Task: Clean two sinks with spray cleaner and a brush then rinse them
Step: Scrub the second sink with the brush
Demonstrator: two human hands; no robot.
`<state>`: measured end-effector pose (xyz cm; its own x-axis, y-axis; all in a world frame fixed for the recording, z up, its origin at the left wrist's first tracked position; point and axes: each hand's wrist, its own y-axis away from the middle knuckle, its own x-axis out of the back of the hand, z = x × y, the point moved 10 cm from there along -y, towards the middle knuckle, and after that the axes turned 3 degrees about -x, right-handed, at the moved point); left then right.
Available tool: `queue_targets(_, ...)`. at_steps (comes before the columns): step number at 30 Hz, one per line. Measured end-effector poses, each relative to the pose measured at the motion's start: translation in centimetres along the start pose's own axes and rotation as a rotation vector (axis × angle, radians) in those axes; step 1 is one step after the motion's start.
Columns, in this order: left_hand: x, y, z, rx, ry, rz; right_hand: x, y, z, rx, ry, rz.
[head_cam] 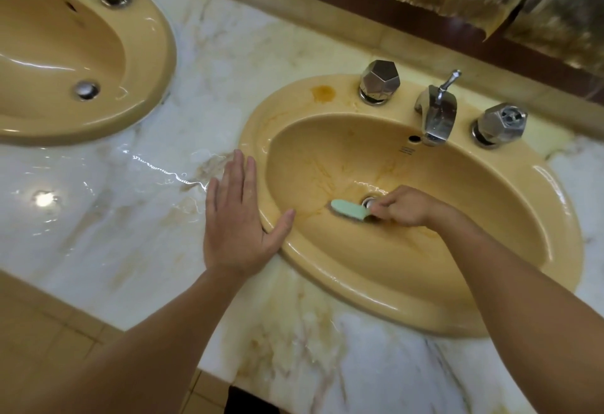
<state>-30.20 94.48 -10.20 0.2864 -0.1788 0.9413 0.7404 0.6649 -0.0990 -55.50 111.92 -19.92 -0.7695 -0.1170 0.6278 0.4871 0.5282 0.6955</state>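
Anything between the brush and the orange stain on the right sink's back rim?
Nothing visible: only bare sink wall between brush and stain. The left hand rests aside, at the left rim.

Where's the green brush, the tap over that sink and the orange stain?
green brush [348,210], head view, middle of its green back.
tap [436,116], head view, front of the spout.
orange stain [323,90], head view, its centre.

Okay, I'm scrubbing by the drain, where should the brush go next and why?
Probably sweep the mint-green plastic brush in your right hand left, up the wall of the yellow oval sink; orange-brown streaks show there.
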Motion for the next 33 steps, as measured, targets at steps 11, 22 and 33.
queue_targets(11,-0.1,0.0,0.0,-0.002,0.005,0.004,1.3,-0.7,-0.1,-0.028,-0.035,0.239)
queue_targets(22,-0.2,0.0,-0.2,-0.004,-0.011,0.002,3.1,0.3,1.1,-0.055,0.149,0.406)
queue_targets(33,-0.2,0.1,-0.2,-0.003,-0.014,0.009,3.1,1.1,3.3,-0.145,0.198,0.297)
